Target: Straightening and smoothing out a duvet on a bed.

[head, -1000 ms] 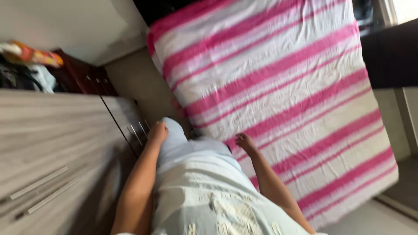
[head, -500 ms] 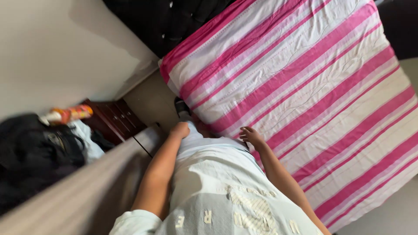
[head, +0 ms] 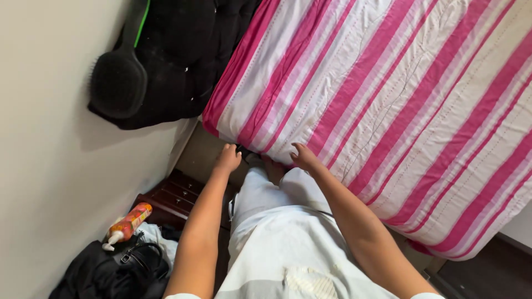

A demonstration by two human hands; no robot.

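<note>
A bed covered with a pink and white striped sheet fills the upper right of the head view. My right hand rests with fingers apart on the sheet's near edge. My left hand is loosely curled, just below the bed's corner, holding nothing that I can see. Both arms reach forward past my pale shirt and trousers.
A black tufted headboard stands against the cream wall, with a black brush hanging on it. A dark wooden bedside cabinet sits at lower left, bearing an orange bottle and a black bag.
The view has swung toward the head of the bed. Both hands moved forward to the sheet's edge near the corner. The grey drawer unit has left the view.
</note>
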